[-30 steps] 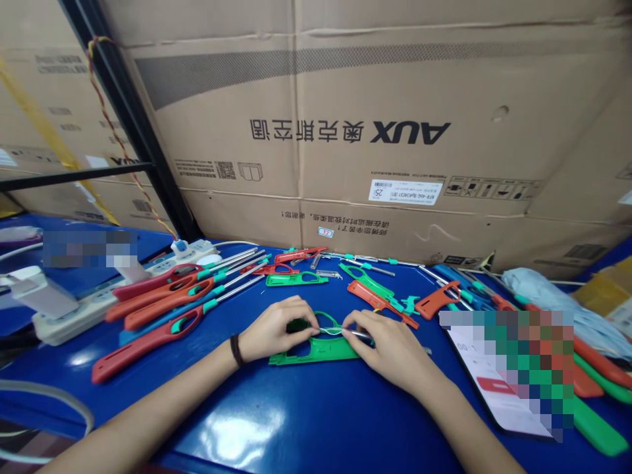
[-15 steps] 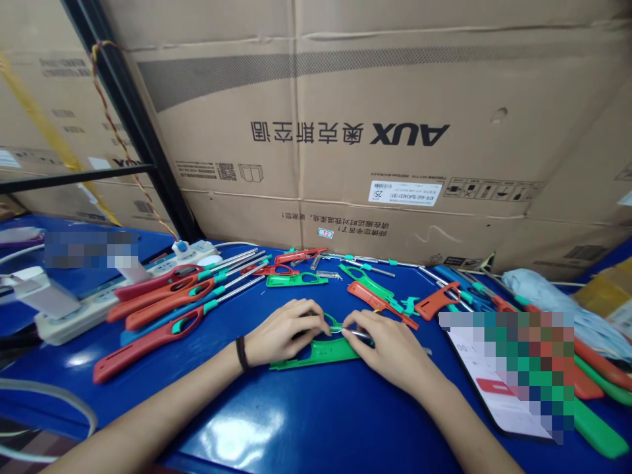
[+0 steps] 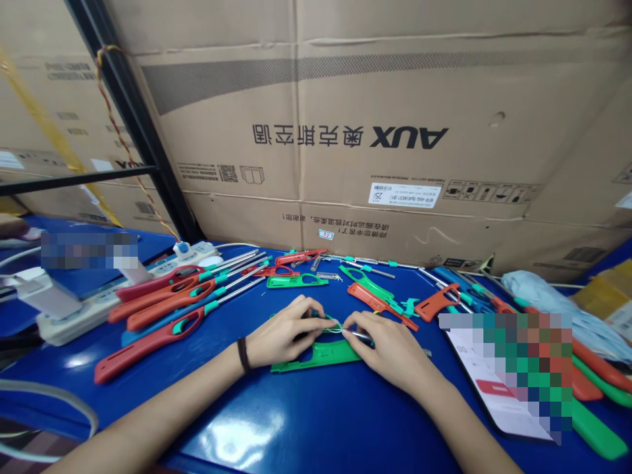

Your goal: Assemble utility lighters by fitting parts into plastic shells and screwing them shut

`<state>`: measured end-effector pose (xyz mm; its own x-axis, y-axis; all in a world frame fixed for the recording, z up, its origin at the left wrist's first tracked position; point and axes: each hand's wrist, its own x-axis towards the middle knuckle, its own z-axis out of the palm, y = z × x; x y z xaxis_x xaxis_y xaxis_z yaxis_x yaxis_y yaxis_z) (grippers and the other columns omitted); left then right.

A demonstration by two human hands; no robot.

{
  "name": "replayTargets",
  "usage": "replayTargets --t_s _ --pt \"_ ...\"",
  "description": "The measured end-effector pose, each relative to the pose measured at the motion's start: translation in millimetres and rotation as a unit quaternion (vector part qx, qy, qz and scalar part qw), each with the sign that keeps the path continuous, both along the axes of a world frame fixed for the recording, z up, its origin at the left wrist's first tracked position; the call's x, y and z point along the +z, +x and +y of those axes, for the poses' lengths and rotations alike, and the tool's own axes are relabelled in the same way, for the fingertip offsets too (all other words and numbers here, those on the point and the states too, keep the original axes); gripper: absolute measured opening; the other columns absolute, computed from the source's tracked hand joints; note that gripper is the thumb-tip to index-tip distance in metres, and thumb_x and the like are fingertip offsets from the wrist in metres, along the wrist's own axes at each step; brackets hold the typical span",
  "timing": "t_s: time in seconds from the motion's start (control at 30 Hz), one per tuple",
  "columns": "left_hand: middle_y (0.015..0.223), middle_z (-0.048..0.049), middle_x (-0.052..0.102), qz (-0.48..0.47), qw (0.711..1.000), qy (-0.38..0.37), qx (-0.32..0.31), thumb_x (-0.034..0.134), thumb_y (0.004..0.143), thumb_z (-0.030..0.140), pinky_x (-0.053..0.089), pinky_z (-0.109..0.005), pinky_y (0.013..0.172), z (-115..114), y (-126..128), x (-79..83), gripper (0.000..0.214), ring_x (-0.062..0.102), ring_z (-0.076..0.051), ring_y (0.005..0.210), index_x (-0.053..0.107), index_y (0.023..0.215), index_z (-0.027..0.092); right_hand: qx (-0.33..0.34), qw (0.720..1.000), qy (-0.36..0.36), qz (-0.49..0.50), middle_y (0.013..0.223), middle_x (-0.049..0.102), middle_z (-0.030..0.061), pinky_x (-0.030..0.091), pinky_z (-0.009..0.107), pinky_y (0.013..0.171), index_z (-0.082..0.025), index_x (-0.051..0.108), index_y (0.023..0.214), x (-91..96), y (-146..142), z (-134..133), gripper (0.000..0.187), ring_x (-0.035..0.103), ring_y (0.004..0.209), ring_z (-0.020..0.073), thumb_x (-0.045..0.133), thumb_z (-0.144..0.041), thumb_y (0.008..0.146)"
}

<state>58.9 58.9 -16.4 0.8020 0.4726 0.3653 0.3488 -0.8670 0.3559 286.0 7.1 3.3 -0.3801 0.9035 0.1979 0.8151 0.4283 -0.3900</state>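
Note:
A green lighter shell half (image 3: 336, 354) lies on the blue table beneath my two hands. My left hand (image 3: 295, 332) is closed, with finger and thumb pinching a thin pale wire (image 3: 337, 328) above the shell. The wire runs across a short gap toward my right hand (image 3: 382, 339). Those right fingers are closed around a thin metal tube (image 3: 364, 337), whose dark end sticks out under the palm. My left fingers hide part of the shell's trigger loop.
Assembled red and orange stick lighters (image 3: 153, 342) lie at left beside a white power strip (image 3: 62, 327). Loose green shells (image 3: 296, 281) and orange shells (image 3: 437, 301) lie behind my hands. At right rests a phone (image 3: 486, 395), partly blurred. A large cardboard box (image 3: 316, 85) stands at the back.
My left fingertips have shifted slightly right, toward the right hand, along the wire. My right hand keeps its place with the metal tube.

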Motion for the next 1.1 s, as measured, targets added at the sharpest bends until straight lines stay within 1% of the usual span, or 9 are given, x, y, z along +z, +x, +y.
replayTargets --t_s 0.2,0.3,0.43,0.53,0.6,0.7,0.87,1.0,1.1 --pt "0.122 -0.0097 0.045 -0.037 0.999 -0.005 0.034 0.053 0.088 0.016 0.042 -0.039 0.098 -0.1 -0.4 -0.2 0.054 0.045 -0.022 0.112 0.037 0.139 0.027 -0.002 1.0 -0.003 -0.001 0.091 0.067 -0.0006 0.047 0.029 0.069 -0.026 0.059 0.092 -0.3 -2.0 -0.8 0.014 0.065 0.079 0.0184 0.046 -0.029 0.092" --pt "0.118 -0.0088 0.05 -0.044 0.998 -0.021 0.027 0.055 0.089 0.02 0.042 -0.038 0.097 -0.5 -0.9 1.5 0.045 0.049 -0.021 0.109 0.046 0.132 0.026 -0.001 1.0 -0.005 0.0 0.091 0.067 -0.0006 0.048 0.03 0.071 -0.026 0.06 0.093 -0.2 -2.5 -0.5 0.014 0.065 0.08 0.0181 0.046 -0.029 0.092" --pt "0.104 -0.0068 0.057 -0.058 0.997 -0.035 0.021 0.054 0.09 0.022 0.046 -0.033 0.09 0.3 -2.7 3.1 0.023 0.054 -0.018 0.098 0.062 0.112 0.022 -0.008 1.0 -0.006 -0.005 0.092 0.067 -0.0009 0.048 0.03 0.071 -0.027 0.06 0.095 0.6 -1.6 -0.2 0.014 0.065 0.081 0.0184 0.046 -0.029 0.092" --pt "0.097 -0.0057 0.06 -0.06 0.997 -0.031 0.022 0.055 0.089 0.021 0.047 -0.031 0.086 1.5 -4.3 4.0 0.015 0.056 -0.017 0.092 0.067 0.098 0.02 -0.009 1.0 -0.004 -0.006 0.093 0.066 -0.001 0.048 0.031 0.072 -0.028 0.06 0.096 0.3 -1.2 -0.4 0.015 0.065 0.081 0.0184 0.046 -0.031 0.093" --pt "0.095 -0.0052 0.061 -0.06 0.997 -0.031 0.028 0.056 0.089 0.023 0.047 -0.03 0.085 1.7 -4.7 4.8 0.013 0.056 -0.016 0.091 0.067 0.093 0.019 -0.01 1.0 -0.002 -0.01 0.093 0.066 -0.0008 0.048 0.031 0.072 -0.028 0.061 0.096 -0.4 -1.0 -0.6 0.015 0.065 0.081 0.0184 0.046 -0.031 0.093" --pt "0.093 -0.0053 0.062 -0.06 0.997 -0.039 0.036 0.053 0.09 0.023 0.047 -0.029 0.084 0.8 -4.4 6.9 0.014 0.057 -0.016 0.09 0.066 0.09 0.018 -0.013 1.0 0.003 -0.016 0.093 0.065 -0.0006 0.048 0.03 0.07 -0.028 0.061 0.096 -1.6 -0.7 -0.8 0.015 0.065 0.08 0.0182 0.047 -0.031 0.092" --pt "0.099 -0.0061 0.06 -0.046 0.998 -0.041 0.033 0.055 0.087 0.019 0.047 -0.032 0.088 -1.6 -4.7 10.1 0.015 0.056 -0.017 0.094 0.066 0.096 0.019 -0.012 1.0 0.015 -0.025 0.094 0.063 0.0 0.047 0.028 0.065 -0.029 0.062 0.096 -4.0 -0.1 0.8 0.015 0.065 0.079 0.0176 0.048 -0.032 0.092" --pt "0.1 -0.0057 0.06 -0.029 0.998 -0.042 0.043 0.054 0.085 0.017 0.047 -0.033 0.087 -1.2 -5.6 10.2 0.016 0.056 -0.017 0.093 0.068 0.091 0.019 -0.019 0.999 0.027 -0.036 0.096 0.063 0.0002 0.047 0.028 0.064 -0.029 0.062 0.097 -5.7 0.0 1.9 0.014 0.065 0.081 0.0181 0.05 -0.031 0.091" --pt "0.1 -0.0054 0.06 -0.023 0.997 -0.049 0.055 0.053 0.084 0.016 0.047 -0.032 0.087 -0.5 -5.7 10.0 0.017 0.056 -0.017 0.094 0.069 0.092 0.02 -0.021 0.998 0.038 -0.039 0.097 0.063 0.0 0.046 0.027 0.063 -0.029 0.061 0.097 -6.8 -0.4 2.2 0.013 0.065 0.081 0.0177 0.051 -0.029 0.09"
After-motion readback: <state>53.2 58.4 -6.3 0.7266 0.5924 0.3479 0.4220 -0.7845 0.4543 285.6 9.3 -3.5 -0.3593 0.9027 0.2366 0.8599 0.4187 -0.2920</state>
